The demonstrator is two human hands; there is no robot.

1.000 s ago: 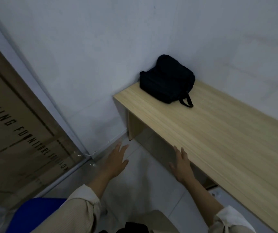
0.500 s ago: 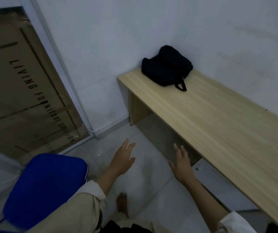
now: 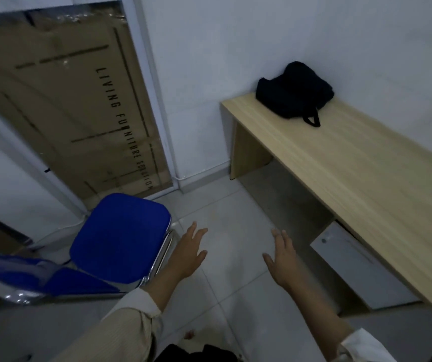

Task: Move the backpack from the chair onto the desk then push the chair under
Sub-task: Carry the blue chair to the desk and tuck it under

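A black backpack (image 3: 294,93) lies on the far left corner of the light wooden desk (image 3: 353,173), against the white wall, its loop handle pointing toward me. A blue padded chair (image 3: 121,237) with a chrome frame stands on the tiled floor at the lower left, seat empty, away from the desk. My left hand (image 3: 190,252) hovers open just right of the chair seat's edge, not touching it. My right hand (image 3: 284,259) is open too, fingers spread, above the floor in front of the desk opening.
A large cardboard panel (image 3: 66,105) with printed lettering stands behind a glass pane at the left. A grey-white drawer unit (image 3: 358,265) sits under the desk at the right. Tiled floor lies between chair and desk.
The view has swung left and down, bringing the whole blue chair seat into sight. Both hands stay open and empty, the left one now close beside the chair.
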